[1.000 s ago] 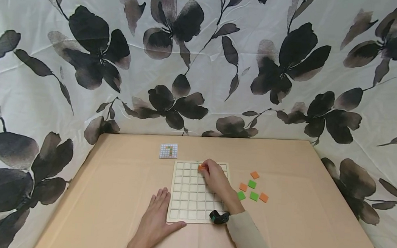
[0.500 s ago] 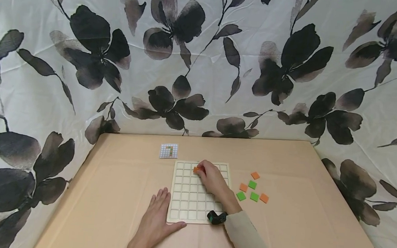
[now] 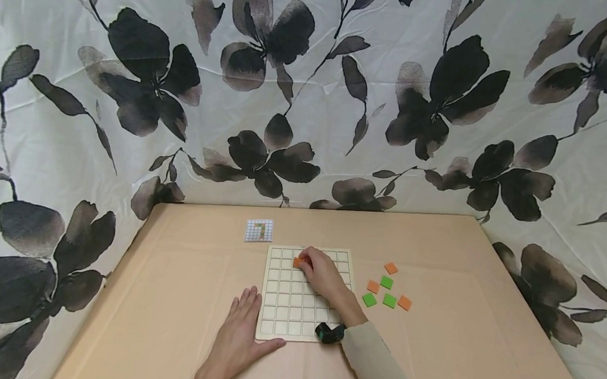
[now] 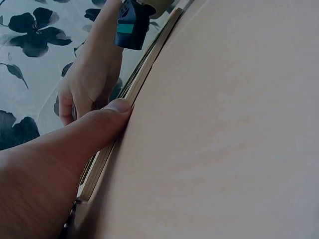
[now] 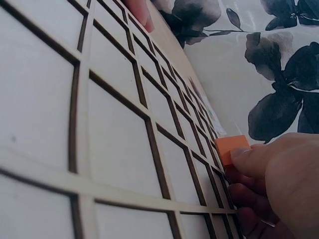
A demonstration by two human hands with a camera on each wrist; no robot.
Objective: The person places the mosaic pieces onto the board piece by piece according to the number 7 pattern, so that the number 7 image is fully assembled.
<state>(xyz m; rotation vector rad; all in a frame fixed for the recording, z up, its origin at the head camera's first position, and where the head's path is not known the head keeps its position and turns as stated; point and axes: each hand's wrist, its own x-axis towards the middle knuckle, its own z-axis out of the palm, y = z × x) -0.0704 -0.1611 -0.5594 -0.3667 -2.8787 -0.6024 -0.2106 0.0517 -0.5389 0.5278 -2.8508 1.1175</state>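
Note:
A pale wooden grid board [image 3: 283, 307] with square cells lies on the table. Over its upper part my right hand [image 3: 323, 273] pinches an orange square tile [image 3: 297, 263] between thumb and fingers. In the right wrist view that orange tile [image 5: 232, 148] stands tilted at the far cells, with the thumb on its face. My left hand [image 3: 242, 333] lies spread at the board's lower left corner, fingers straight along its left side. The left wrist view shows the left thumb [image 4: 112, 117] resting against the board's edge [image 4: 149, 64].
Right of the board lie loose orange tiles [image 3: 391, 268] and green tiles [image 3: 387, 282]. Behind the board is a small card [image 3: 258, 231] printed with a grid and a coloured pattern. A floral cloth [image 3: 359, 129] hangs behind the table [image 3: 183, 275].
My right hand has moved slightly left and toward me over the board, carrying the orange tile from the top row to just below it. The left hand has stayed in place.

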